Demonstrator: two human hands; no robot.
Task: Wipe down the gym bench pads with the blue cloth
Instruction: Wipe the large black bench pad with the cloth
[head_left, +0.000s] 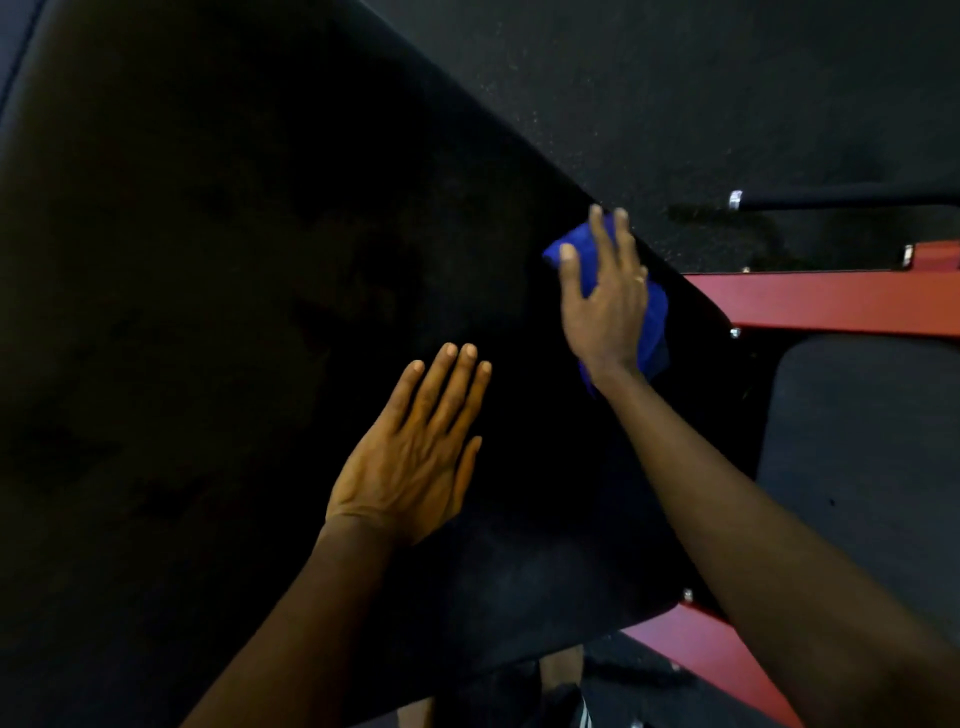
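Observation:
A large black bench pad (234, 312) fills most of the view, slanting from upper left to lower right. My right hand (605, 301) lies with straight fingers on the blue cloth (655, 317), pressing it against the pad near its right edge. The cloth is bunched and shows above and to the right of the hand. My left hand (415, 457) rests flat on the pad, fingers straight and together, to the lower left of the cloth. It holds nothing.
A red metal frame (831, 299) runs out to the right behind the pad, with another red bar (727, 670) at the bottom right. A second dark pad (872, 441) lies at the right. Dark speckled floor (675, 104) spreads beyond, with a black bar (841, 200).

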